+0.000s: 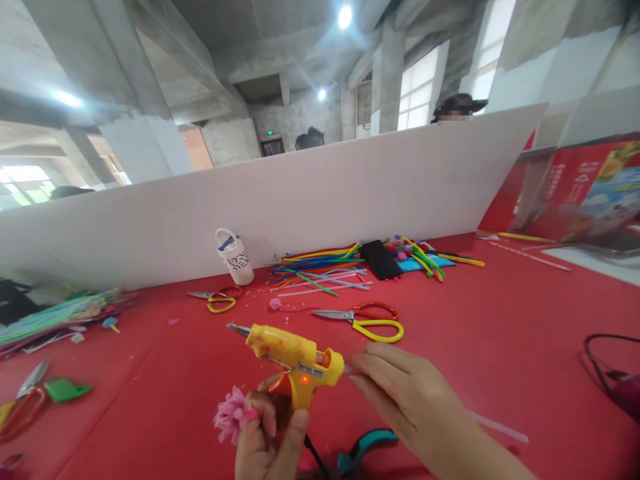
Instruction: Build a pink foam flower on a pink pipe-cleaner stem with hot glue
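My left hand (273,433) is wrapped round the handle of a yellow glue gun (285,347), its nozzle pointing left and a small red light glowing. A pink fringed pompom flower (233,415) is also pinched in that hand's fingers. At the gun's back end, my right hand (405,393) has its fingers closed on a translucent glue stick (347,368), mostly hidden by the fingers. A translucent length (500,427) shows beyond the right wrist; whether it is the same stick I cannot tell. Yellow-and-red scissors (377,330) lie just beyond the gun.
Teal-handled pliers (367,448) lie below the hands. Beyond are smaller scissors (223,303), a white cup (236,259), coloured pipe cleaners (320,267) and a black phone (381,259). More scissors (25,407) lie left. A white partition (325,193) bounds the red table (175,380).
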Available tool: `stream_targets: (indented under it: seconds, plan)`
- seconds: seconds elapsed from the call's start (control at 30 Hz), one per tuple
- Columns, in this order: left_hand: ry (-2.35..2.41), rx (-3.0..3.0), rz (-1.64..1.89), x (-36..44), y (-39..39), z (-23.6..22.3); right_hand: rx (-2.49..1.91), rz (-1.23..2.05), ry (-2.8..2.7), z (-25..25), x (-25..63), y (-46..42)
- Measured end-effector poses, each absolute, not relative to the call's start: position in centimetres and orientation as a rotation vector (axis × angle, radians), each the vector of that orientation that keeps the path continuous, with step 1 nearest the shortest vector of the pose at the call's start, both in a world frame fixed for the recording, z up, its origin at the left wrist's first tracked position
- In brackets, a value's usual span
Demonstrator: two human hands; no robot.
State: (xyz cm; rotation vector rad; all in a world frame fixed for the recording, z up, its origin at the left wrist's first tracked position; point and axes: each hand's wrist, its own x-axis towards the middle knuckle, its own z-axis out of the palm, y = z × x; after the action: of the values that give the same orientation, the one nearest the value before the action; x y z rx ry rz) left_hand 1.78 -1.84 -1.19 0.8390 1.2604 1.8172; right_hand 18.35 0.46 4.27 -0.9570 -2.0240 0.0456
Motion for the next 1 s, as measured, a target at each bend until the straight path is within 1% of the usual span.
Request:
stream_targets:
  seconds: [0.1,0.17,0.2,0.23,0.3,0.37,0.43,0.5,0.6,0.7,0.77,0.83,1.0]
  plan:
    - [1.136,0.705,1.767,1.9,-1.4,-0.3,-0.864,-0.188,-1.953,4.5,17.8,0.1]
    - [1.051,0.680,1.742,2.0,-1.1,0.5,-0.795,-0.188,-1.951,4.2,17.2,-0.2]
    - [1.035,0.673,1.736,2.0,-1.0,0.8,-0.804,-0.078,-1.967,3.9,16.9,-0.3]
    - [1.024,0.667,1.733,2.1,-0.9,1.1,-0.866,0.110,-1.971,3.6,16.5,-0.3]
    - [1.012,0.663,1.734,2.3,-0.8,1.3,-1.010,0.590,-1.858,2.9,15.7,0.0]
    - [0.976,0.651,1.732,2.7,-0.8,1.1,-0.999,1.014,-1.655,2.4,14.9,0.5]
    - [0.931,0.627,1.702,3.2,-0.9,0.9,-0.874,1.320,-1.439,2.1,14.2,1.1]
    - [0.916,0.614,1.641,3.6,-1.0,0.6,-0.793,1.508,-1.257,2.0,13.7,1.6]
    - [0.911,0.664,1.566,3.4,-0.8,0.7,-0.790,1.549,-1.112,2.3,13.8,2.0]
    - [0.944,0.686,1.488,2.3,-0.5,1.1,-0.779,1.478,-1.056,2.7,14.9,2.6]
    - [1.008,0.634,1.340,1.4,-0.3,1.4,-0.793,1.412,-1.044,3.0,15.8,3.1]
    - [1.015,0.684,1.265,0.8,-0.1,1.7,-0.823,1.345,-1.050,3.0,16.6,3.7]
    - [1.179,0.766,1.242,0.4,0.2,2.1,-0.921,1.341,-1.063,1.7,17.4,4.3]
